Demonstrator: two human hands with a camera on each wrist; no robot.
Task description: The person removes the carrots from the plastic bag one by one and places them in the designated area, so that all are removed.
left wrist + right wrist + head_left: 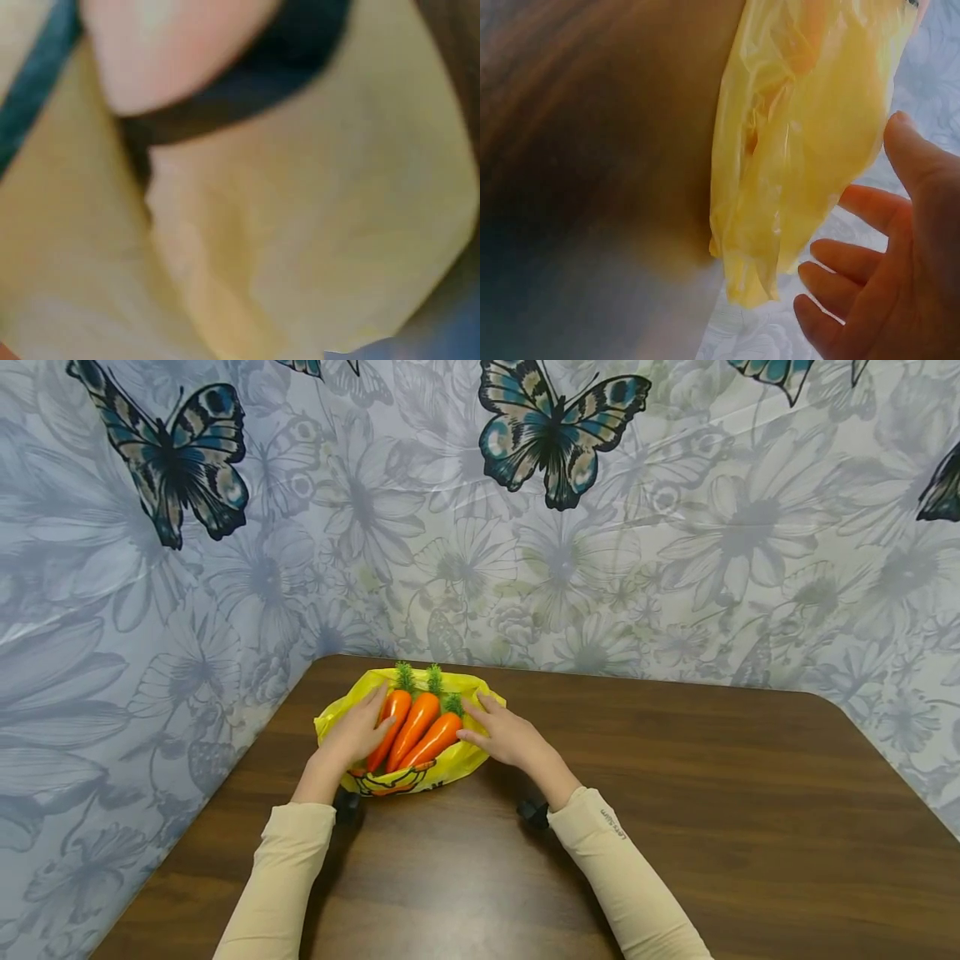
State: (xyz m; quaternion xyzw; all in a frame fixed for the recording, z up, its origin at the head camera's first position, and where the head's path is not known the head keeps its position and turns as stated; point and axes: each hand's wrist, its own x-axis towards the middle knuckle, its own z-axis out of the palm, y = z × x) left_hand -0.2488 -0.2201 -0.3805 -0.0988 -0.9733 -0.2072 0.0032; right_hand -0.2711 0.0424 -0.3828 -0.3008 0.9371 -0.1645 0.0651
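Three orange carrots (414, 731) with green tufted tops lie side by side on a yellow plastic bag (468, 760) with a dark printed figure at its front. My left hand (354, 733) is over the bag's left side, its fingers extended beside the leftmost carrot. At the right side is my right hand (508, 735), fingers spread near the rightmost carrot. In the right wrist view, the right hand (907, 247) has its fingers apart beside the crumpled bag (802, 150). The left wrist view is blurred, mostly yellowish material and a dark strap (247, 82); the left fingers are hidden there.
The bag lies near the far left corner of a brown wooden table (675, 793). Behind the table hangs a pale floral cloth (450, 560) with printed butterflies. Dark wrist devices (533, 814) sit under both wrists.
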